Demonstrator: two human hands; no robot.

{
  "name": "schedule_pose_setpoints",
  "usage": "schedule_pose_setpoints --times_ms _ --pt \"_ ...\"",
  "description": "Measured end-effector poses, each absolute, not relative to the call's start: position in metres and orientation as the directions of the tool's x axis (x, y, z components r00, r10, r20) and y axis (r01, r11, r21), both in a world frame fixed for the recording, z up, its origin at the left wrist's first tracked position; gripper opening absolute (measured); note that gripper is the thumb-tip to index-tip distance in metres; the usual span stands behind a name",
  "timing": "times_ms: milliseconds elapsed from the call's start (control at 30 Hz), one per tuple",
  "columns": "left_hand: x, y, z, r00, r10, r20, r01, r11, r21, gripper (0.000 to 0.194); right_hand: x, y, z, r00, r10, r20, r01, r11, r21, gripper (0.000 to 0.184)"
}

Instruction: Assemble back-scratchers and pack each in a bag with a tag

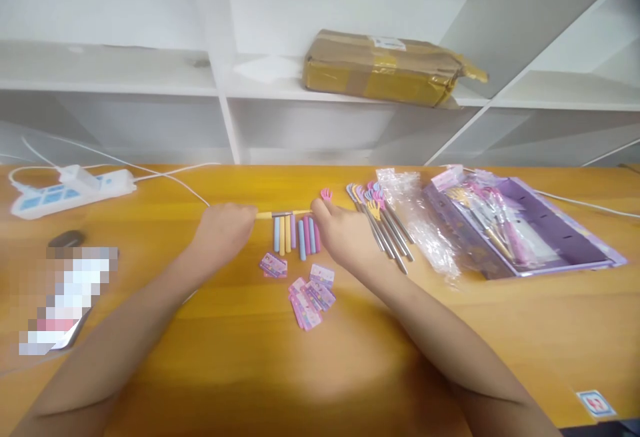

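My left hand [226,230] is closed round one end of a yellow-handled back scratcher [263,215], held level above the table. My right hand [340,224] grips its other end, and a short metal section shows between the two fists. Just past the right thumb is a small pink hand-shaped head [327,194]; whether it touches my hand I cannot tell. Below the held stick lie several blue, yellow, purple and magenta handles [303,240] in a row. Beside my right hand are several metal rods [390,227] with coloured hand-shaped heads. Small printed cards [305,307] lie nearer me.
A purple display box [565,224] with wrapped back scratchers stands at right, beside crumpled clear plastic bags [433,230]. At left are a white power strip [75,190] with cables, a dark mouse-like object [67,239] and a blurred-out phone-like device [75,327]. A taped parcel [380,70] rests on the shelf.
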State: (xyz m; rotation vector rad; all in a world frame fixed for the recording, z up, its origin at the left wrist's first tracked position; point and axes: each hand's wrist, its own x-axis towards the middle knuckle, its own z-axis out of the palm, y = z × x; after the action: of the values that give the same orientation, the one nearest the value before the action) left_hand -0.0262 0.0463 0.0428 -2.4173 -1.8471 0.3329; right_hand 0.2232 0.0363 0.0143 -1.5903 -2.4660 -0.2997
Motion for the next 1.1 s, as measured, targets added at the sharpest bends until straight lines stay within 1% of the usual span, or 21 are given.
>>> schedule_pose_setpoints --times_ms 133,367,567,800,933,1100 --pt "-0.029 0.05 0.04 0.285 0.951 -0.122 0.933 -0.304 -0.192 0.039 0.231 0.044 0.016 -0.429 0.869 0.247 0.903 0.421 0.088 0.036" --pt "-0.025 0.049 0.04 0.27 0.953 -0.136 0.941 -0.291 -0.173 0.037 0.229 0.042 0.02 -0.492 0.829 0.264 0.867 0.493 0.07 0.04" --pt "-0.026 0.048 0.042 0.283 0.949 -0.139 0.934 -0.306 -0.185 0.038 0.23 0.043 0.02 -0.532 0.812 0.24 0.836 0.548 0.0 0.04" --pt "-0.029 0.05 0.039 0.297 0.948 -0.115 0.93 -0.314 -0.189 0.034 0.234 0.047 0.018 -0.574 0.77 0.278 0.796 0.605 -0.032 0.047" --pt "-0.03 0.053 0.038 0.31 0.944 -0.11 0.926 -0.326 -0.189 0.036 0.237 0.049 0.018 -0.585 0.756 0.296 0.773 0.629 -0.078 0.045" --pt "-0.03 0.054 0.039 0.308 0.945 -0.109 0.924 -0.325 -0.2 0.035 0.241 0.051 0.02 -0.585 0.757 0.291 0.774 0.628 -0.078 0.04"
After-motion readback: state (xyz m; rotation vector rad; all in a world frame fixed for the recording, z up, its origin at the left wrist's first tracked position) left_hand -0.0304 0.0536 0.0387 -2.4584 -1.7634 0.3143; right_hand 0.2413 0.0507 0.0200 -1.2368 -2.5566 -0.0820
